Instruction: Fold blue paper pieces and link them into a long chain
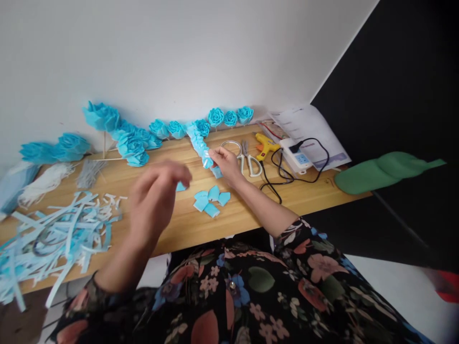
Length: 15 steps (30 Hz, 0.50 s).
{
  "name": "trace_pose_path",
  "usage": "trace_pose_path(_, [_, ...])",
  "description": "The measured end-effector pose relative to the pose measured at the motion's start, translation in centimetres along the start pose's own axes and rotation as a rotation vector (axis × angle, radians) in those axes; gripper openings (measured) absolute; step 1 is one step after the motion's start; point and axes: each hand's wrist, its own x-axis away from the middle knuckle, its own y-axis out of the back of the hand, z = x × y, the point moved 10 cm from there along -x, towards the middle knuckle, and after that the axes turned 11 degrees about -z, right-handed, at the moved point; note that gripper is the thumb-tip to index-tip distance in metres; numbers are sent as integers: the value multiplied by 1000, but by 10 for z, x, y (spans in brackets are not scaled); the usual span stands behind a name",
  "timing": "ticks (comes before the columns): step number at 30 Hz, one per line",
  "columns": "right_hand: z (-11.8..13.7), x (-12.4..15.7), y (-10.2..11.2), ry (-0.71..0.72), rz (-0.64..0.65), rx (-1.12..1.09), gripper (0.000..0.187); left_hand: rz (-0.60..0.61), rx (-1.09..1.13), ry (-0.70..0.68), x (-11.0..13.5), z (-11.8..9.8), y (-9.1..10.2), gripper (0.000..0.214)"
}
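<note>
My right hand (225, 164) pinches the near end of a strip of folded blue paper pieces (198, 140) that runs back toward the wall. My left hand (156, 200) hovers above the wooden table (251, 210), blurred by motion, with fingers curled; a small blue paper piece (180, 186) shows just past its fingertips, and I cannot tell if it is held. A few folded blue paper pieces (211, 199) lie on the table between my hands.
Blue paper roses (229, 117) line the wall, more at the left (131, 141). Blue paper strips (60, 234) pile at the left front. Scissors (249, 160), a yellow glue gun (266, 144), a white power strip (297, 156) with black cord, papers and a green object (380, 172) lie right.
</note>
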Motion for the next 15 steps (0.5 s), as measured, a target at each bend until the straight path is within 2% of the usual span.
trace_pose_path(2, [2,1,-1,33,14,12,44,-52,-60,94,-15,37,6,20])
trace_pose_path(4, [1,1,-3,55,32,15,43,-51,-154,252,-23,84,7,32])
trace_pose_path(5, [1,2,-4,60,39,18,44,-20,-204,339,-24,106,4,38])
trace_pose_path(7, [-1,2,-6,67,52,32,44,106,-223,434,-20,134,-9,42])
trace_pose_path(9, [-2,4,-8,76,65,49,45,171,-197,474,-14,145,-19,46])
trace_pose_path(15, [3,12,-15,109,125,156,46,103,-123,452,-12,139,-16,42])
